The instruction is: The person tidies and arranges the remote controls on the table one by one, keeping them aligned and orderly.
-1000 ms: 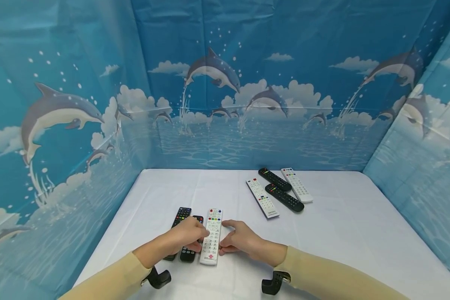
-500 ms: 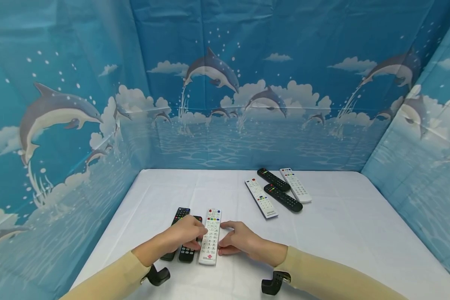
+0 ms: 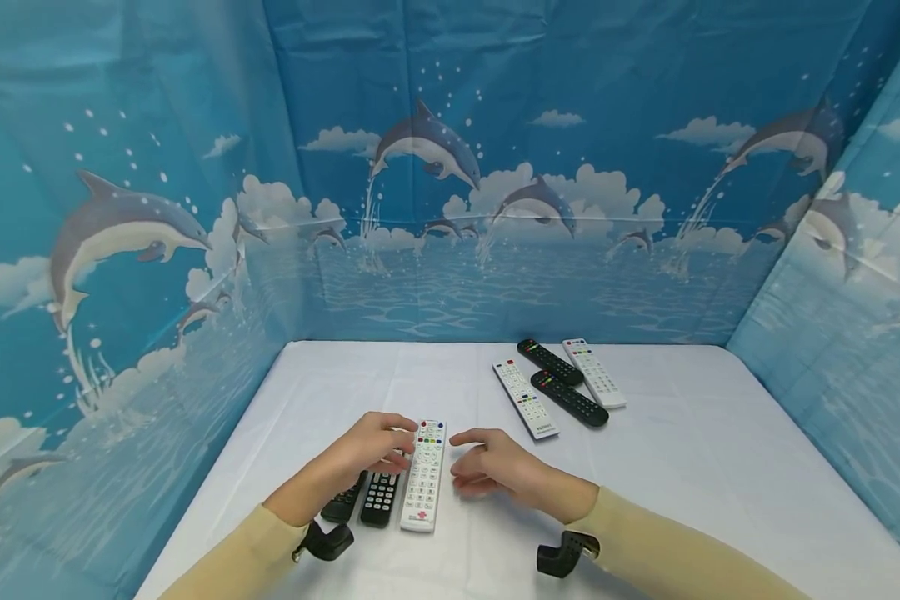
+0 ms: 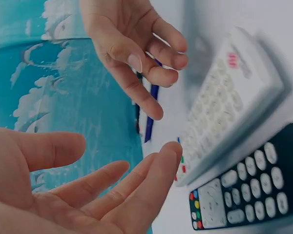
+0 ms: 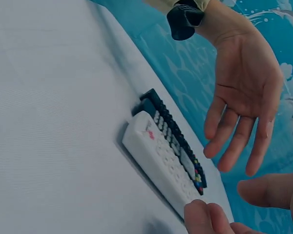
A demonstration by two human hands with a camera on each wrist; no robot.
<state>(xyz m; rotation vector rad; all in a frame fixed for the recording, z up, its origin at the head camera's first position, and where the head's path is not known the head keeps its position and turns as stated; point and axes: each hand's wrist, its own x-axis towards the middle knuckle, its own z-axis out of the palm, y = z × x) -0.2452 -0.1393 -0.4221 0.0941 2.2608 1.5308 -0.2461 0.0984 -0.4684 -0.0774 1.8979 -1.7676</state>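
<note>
A white remote control (image 3: 423, 479) lies lengthwise on the white table between my two hands. To its left are a black remote control (image 3: 379, 500) and, farther left, another dark remote (image 3: 342, 502), both partly covered by my left hand (image 3: 375, 443) in the head view. That hand hovers above them with its fingers spread and nothing in them, as the left wrist view shows. My right hand (image 3: 495, 462) is raised just right of the white remote, its fingers loosely bent and holding nothing. The right wrist view shows the three remotes (image 5: 158, 156) lying side by side.
At the back right of the table (image 3: 667, 467) lie a slanted white remote (image 3: 526, 399), two black remotes (image 3: 549, 361) and another white remote (image 3: 594, 372), close together. Blue dolphin-print curtains (image 3: 495, 275) stand along the back and sides.
Both hands have let go of the white remote's sides and lifted; the right hand has drawn off to the right, the left has risen away. The remotes stay in place.
</note>
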